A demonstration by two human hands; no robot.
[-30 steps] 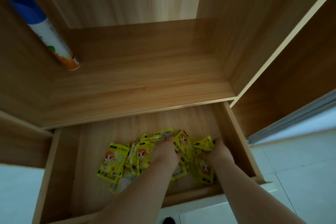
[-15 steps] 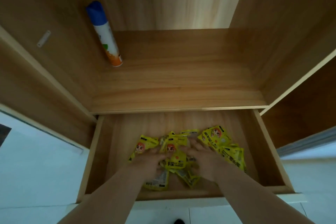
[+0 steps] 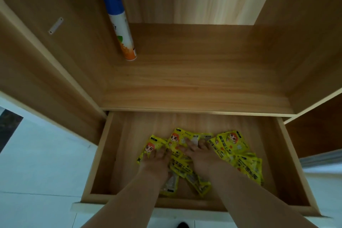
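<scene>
A tall light-brown wooden cabinet (image 3: 305,33) fills most of the view, its grain running up the back panel and down both side walls. Inside it lies a broad flat wooden shelf (image 3: 194,83), bare across its middle and right. Below the shelf's front edge a shallow wooden drawer (image 3: 100,153) of the same colour stands pulled out toward the person, over a pale white tiled floor (image 3: 37,163) that shows to the left and right. Two bare forearms reach from the bottom edge into the drawer. A slim white spray can with a blue cap and an orange-and-green label (image 3: 120,24) stands at the shelf's back left corner, close against the left wall. On the drawer's floor, right of centre and towards the front, lies a loose heap of small yellow plastic sachets printed with an orange-haired cartoon face (image 3: 231,146), overlapping one another, some face up and some turned over. The left hand (image 3: 157,161) rests palm down on the heap's left part, and its grip is open, fingers spread flat over a sachet. The right hand (image 3: 199,155) lies just beside it on the middle of the heap, its grip likewise open, fingers splayed and pressing on the sachets. A small white oblong fitting (image 3: 55,25) sits on the left side panel.
</scene>
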